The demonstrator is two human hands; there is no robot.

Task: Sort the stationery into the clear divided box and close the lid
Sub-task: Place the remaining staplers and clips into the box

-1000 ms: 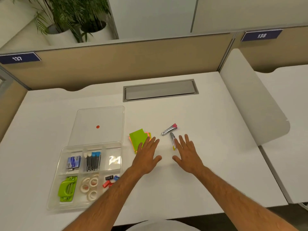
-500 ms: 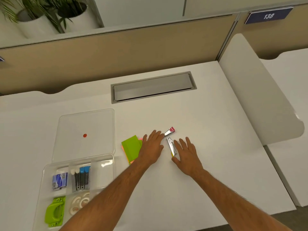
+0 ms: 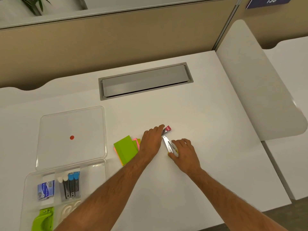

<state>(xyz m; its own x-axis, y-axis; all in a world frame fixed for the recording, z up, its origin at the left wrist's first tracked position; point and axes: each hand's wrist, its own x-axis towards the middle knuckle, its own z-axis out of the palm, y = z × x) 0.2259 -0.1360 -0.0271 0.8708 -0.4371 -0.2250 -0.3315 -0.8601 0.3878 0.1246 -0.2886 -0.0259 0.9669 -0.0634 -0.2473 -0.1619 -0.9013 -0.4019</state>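
Two small metal clippers lie mid-desk. My left hand [image 3: 150, 142] reaches over the red-ended clipper [image 3: 167, 129], its fingers curled down onto the near end and the thumb hidden. My right hand [image 3: 185, 150] pinches the yellow-ended clipper [image 3: 168, 145] between thumb and fingers at its yellow end. A stack of sticky notes [image 3: 125, 149], green on top, lies beside my left wrist. The clear divided box [image 3: 100, 165] sits at the lower left, its lid [image 3: 71, 117] open flat behind it. Inside are a blue staple box [image 3: 46, 190], lead tubes [image 3: 70, 185], a green punch [image 3: 43, 220] and tape rolls [image 3: 67, 210].
A grey cable hatch [image 3: 145, 80] is set into the white desk [image 3: 208, 130] behind the hands. A beige partition [image 3: 116, 40] closes the back. A white rounded side panel [image 3: 253, 84] borders the desk on the right, with another desk beyond it.
Both hands moved forward from flat on the desk onto the two clippers. The view tilted down and right, so the box slid toward the lower left corner.
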